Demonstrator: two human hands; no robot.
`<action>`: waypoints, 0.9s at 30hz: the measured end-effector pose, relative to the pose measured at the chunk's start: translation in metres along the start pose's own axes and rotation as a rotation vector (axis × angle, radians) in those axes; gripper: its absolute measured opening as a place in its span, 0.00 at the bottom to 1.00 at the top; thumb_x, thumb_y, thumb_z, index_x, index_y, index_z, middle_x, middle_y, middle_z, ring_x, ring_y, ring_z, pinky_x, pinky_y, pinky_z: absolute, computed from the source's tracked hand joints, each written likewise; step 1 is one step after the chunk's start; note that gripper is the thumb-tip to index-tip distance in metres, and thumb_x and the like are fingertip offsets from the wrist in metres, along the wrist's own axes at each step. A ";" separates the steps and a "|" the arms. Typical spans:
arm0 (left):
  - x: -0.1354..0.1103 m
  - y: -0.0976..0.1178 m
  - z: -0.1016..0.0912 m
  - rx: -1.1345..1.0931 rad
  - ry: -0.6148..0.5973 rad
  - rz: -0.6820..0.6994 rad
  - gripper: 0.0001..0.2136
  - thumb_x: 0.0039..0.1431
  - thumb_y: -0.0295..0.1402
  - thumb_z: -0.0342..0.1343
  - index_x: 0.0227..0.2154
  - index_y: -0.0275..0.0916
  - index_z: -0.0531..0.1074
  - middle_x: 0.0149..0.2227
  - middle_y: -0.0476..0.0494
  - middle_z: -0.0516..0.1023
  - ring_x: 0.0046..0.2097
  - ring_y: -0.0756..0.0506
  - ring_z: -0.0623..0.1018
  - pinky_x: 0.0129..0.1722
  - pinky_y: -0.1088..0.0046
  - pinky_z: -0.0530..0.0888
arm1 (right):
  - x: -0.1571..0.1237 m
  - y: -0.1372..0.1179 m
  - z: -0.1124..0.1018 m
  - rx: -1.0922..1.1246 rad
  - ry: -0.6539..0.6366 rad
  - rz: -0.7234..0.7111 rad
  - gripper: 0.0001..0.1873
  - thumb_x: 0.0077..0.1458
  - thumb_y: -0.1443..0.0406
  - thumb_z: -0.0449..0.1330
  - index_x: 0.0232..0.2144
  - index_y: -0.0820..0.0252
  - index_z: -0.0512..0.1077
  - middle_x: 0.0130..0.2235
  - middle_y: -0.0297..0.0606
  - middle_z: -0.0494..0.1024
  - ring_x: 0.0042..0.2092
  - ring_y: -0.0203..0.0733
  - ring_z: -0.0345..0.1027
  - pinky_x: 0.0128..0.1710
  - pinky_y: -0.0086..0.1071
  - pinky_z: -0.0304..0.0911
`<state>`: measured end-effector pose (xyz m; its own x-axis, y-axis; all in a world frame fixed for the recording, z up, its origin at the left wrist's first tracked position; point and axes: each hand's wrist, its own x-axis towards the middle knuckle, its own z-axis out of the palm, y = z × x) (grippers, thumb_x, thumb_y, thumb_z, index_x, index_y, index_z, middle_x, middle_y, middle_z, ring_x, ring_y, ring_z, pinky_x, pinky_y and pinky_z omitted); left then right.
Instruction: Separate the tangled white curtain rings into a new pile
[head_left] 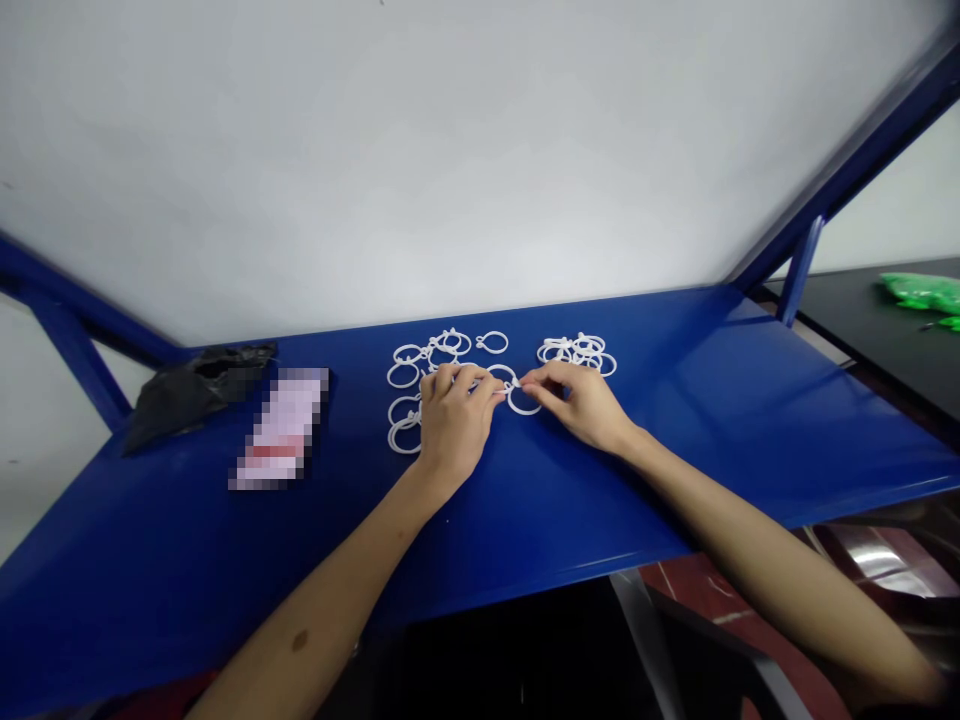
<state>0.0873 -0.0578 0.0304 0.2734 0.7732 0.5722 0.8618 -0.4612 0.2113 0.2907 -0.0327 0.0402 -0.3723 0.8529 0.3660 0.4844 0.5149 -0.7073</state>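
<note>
Several white plastic rings point(420, 362) lie scattered on a blue shelf point(697, 420), and a smaller heap of white rings point(576, 352) sits to their right. My left hand point(454, 420) is closed, its fingertips pinching a white ring point(501, 376). My right hand point(581, 400) pinches another white ring point(523, 402). The two held rings meet between my fingertips, just above the shelf surface. More loose rings point(403, 432) lie partly hidden under my left hand.
A crumpled black bag point(196, 390) lies at the left back of the shelf, with a blurred flat packet point(281, 428) beside it. Blue frame posts point(799, 270) rise at both ends. A dark table with green items point(924, 292) stands to the right.
</note>
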 end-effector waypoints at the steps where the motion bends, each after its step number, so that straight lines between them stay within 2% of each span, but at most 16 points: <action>1: 0.000 0.000 0.000 -0.002 0.006 -0.006 0.03 0.64 0.33 0.58 0.37 0.46 0.77 0.42 0.46 0.81 0.46 0.38 0.70 0.45 0.58 0.63 | 0.000 0.000 0.000 -0.012 -0.012 -0.006 0.09 0.63 0.62 0.59 0.37 0.57 0.79 0.37 0.36 0.82 0.33 0.38 0.70 0.34 0.35 0.63; 5: 0.000 -0.002 0.000 0.015 0.022 -0.048 0.04 0.64 0.30 0.58 0.37 0.45 0.77 0.42 0.44 0.81 0.47 0.37 0.70 0.46 0.55 0.63 | 0.001 0.000 0.000 -0.021 -0.020 -0.019 0.08 0.63 0.62 0.59 0.36 0.55 0.79 0.38 0.37 0.83 0.35 0.40 0.73 0.36 0.35 0.66; 8: 0.000 -0.001 0.000 0.033 0.013 -0.062 0.07 0.62 0.27 0.58 0.39 0.44 0.78 0.45 0.43 0.81 0.48 0.36 0.70 0.47 0.53 0.63 | 0.000 0.001 0.000 -0.004 0.036 0.004 0.09 0.63 0.60 0.59 0.37 0.55 0.78 0.37 0.37 0.83 0.33 0.40 0.73 0.34 0.35 0.67; 11: 0.001 0.003 0.000 -0.019 0.027 -0.088 0.08 0.64 0.29 0.56 0.43 0.44 0.78 0.46 0.42 0.81 0.49 0.36 0.71 0.47 0.53 0.63 | 0.000 0.001 0.001 0.063 0.089 0.029 0.10 0.63 0.58 0.60 0.40 0.55 0.78 0.36 0.37 0.82 0.33 0.40 0.73 0.34 0.35 0.68; 14: 0.003 0.006 -0.001 -0.166 0.037 -0.135 0.07 0.66 0.32 0.56 0.43 0.45 0.77 0.40 0.46 0.83 0.45 0.40 0.73 0.46 0.57 0.66 | -0.002 0.001 0.002 0.144 0.099 0.029 0.10 0.62 0.57 0.61 0.40 0.54 0.77 0.35 0.36 0.82 0.34 0.40 0.74 0.35 0.35 0.69; 20: 0.005 0.007 -0.003 -0.488 -0.032 -0.202 0.05 0.66 0.27 0.55 0.38 0.44 0.75 0.33 0.50 0.82 0.42 0.45 0.77 0.42 0.66 0.73 | -0.005 -0.007 0.009 0.178 0.064 -0.041 0.07 0.63 0.59 0.61 0.36 0.55 0.77 0.35 0.36 0.81 0.35 0.40 0.73 0.36 0.35 0.67; 24: 0.002 0.007 -0.003 -0.511 -0.040 -0.195 0.07 0.65 0.25 0.54 0.35 0.43 0.75 0.36 0.49 0.81 0.40 0.47 0.77 0.41 0.69 0.75 | -0.010 -0.012 0.013 0.165 0.059 -0.105 0.08 0.65 0.61 0.59 0.34 0.55 0.76 0.35 0.37 0.78 0.35 0.40 0.72 0.38 0.36 0.67; 27: 0.000 0.008 -0.003 -0.481 -0.028 -0.175 0.08 0.65 0.24 0.54 0.34 0.43 0.75 0.35 0.49 0.79 0.38 0.48 0.76 0.40 0.69 0.74 | -0.013 -0.013 0.014 0.134 0.039 -0.160 0.09 0.67 0.62 0.56 0.35 0.55 0.74 0.34 0.37 0.76 0.35 0.40 0.71 0.38 0.36 0.67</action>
<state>0.0926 -0.0630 0.0344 0.1600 0.8651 0.4754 0.6031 -0.4669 0.6467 0.2787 -0.0517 0.0363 -0.4042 0.7651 0.5012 0.3111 0.6303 -0.7113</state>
